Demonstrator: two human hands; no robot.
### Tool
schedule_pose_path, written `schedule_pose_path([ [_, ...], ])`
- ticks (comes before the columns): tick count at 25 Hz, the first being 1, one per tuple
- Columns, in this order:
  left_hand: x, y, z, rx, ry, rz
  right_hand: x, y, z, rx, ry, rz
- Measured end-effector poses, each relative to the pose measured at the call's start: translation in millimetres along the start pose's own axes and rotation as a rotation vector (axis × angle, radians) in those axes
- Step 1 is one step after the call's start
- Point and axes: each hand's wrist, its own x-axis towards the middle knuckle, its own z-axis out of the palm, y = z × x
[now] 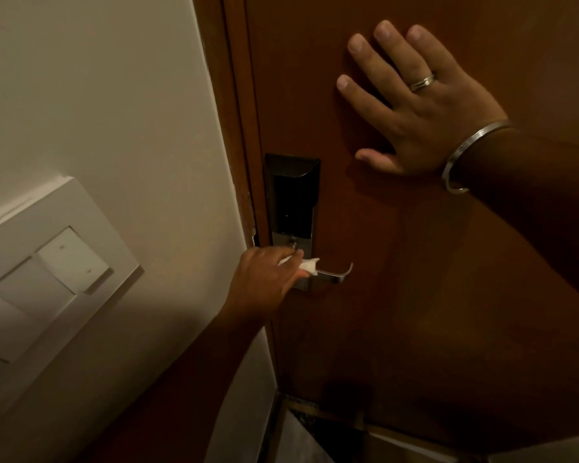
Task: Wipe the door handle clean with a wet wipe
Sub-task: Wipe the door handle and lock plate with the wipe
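Note:
A silver lever door handle (335, 275) sticks out to the right from a dark electronic lock plate (292, 202) on the brown wooden door (398, 295). My left hand (264, 279) grips a crumpled white wet wipe (309, 265) and presses it against the base of the handle, hiding that end. The curled free end of the lever shows to the right of the wipe. My right hand (411, 105) lies flat on the door above and to the right of the lock, fingers spread, with a ring and a metal bangle on the wrist.
A white wall (114, 95) stands left of the door frame (238, 128), carrying a white switch panel (47, 275) at the lower left. Floor and a pale object show at the bottom by the door's lower edge.

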Motion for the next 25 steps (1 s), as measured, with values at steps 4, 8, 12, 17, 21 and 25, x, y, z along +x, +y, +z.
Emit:
schedule_pose_path([
  [4, 0, 7, 8, -0.127, -0.040, -0.105, -1, 0, 1, 0.000, 0.008, -0.003],
  [8, 12, 4, 10, -0.146, -0.048, -0.194, 1, 0, 1, 0.012, -0.007, -0.006],
  [12, 8, 12, 7, -0.124, -0.071, -0.136, -1, 1, 1, 0.008, 0.009, -0.008],
  [17, 11, 5, -2, -0.021, -0.060, 0.025, -2, -1, 2, 0.017, 0.018, -0.004],
  [21, 21, 12, -4, 0.037, -0.075, 0.138, -2, -1, 1, 0.022, 0.016, -0.001],
  [25, 31, 4, -13, 0.185, -0.124, 0.281, -1, 1, -1, 0.030, 0.011, -0.012],
])
